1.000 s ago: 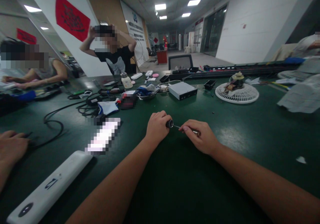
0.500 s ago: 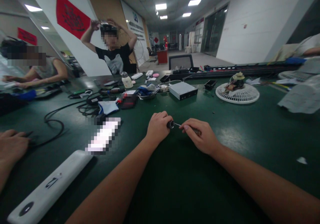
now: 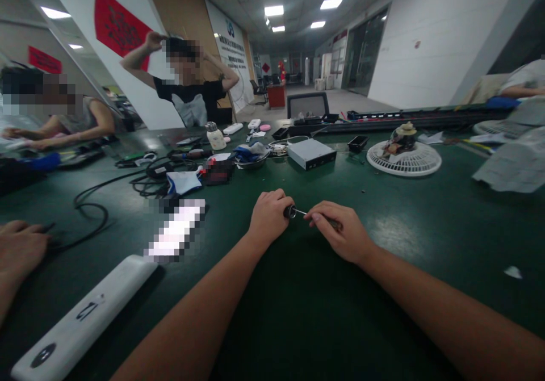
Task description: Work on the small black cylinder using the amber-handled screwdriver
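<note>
Near the middle of the green table, my left hand is closed around a small black round part whose open end faces right. My right hand pinches a screwdriver; its thin metal shaft points left and its tip is at the open end of the black part. The screwdriver's handle is mostly hidden by my fingers.
A grey disc drive, a small black tray and a white fan grille stand beyond my hands. At left are a white long device, a lit phone, cables and another person's hand.
My hands have stayed almost in place, the screwdriver turned slightly. Across the table, the person in black has shifted their raised arms and head to the left.
</note>
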`<state>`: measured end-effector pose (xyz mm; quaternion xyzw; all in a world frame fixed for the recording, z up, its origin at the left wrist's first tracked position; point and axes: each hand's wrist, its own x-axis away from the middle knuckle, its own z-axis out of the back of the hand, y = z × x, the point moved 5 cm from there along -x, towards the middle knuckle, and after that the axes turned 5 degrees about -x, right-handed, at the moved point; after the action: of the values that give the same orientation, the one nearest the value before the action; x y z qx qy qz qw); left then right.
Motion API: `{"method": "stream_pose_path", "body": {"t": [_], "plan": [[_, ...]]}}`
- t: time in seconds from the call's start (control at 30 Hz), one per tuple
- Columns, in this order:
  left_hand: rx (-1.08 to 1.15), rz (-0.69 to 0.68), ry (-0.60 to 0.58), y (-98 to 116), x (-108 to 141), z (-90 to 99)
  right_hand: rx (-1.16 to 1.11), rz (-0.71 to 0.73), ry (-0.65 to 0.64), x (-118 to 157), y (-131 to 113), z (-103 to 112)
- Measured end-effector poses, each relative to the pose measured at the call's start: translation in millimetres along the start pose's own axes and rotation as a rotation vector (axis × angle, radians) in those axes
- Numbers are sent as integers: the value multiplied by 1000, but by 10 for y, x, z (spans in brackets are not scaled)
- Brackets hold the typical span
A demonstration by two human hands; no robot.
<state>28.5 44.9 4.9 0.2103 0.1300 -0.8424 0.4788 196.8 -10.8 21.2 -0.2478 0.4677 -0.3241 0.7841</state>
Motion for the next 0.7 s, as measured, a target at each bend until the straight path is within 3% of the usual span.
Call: {"method": "stream_pose_path", "body": {"t": [0.33, 0.7], "plan": [[3, 10, -10, -4, 0, 9, -19, -11, -74, 18, 10, -29], [-4, 9, -16, -1, 2, -5, 23, -55, -4, 0, 62, 14]]}}
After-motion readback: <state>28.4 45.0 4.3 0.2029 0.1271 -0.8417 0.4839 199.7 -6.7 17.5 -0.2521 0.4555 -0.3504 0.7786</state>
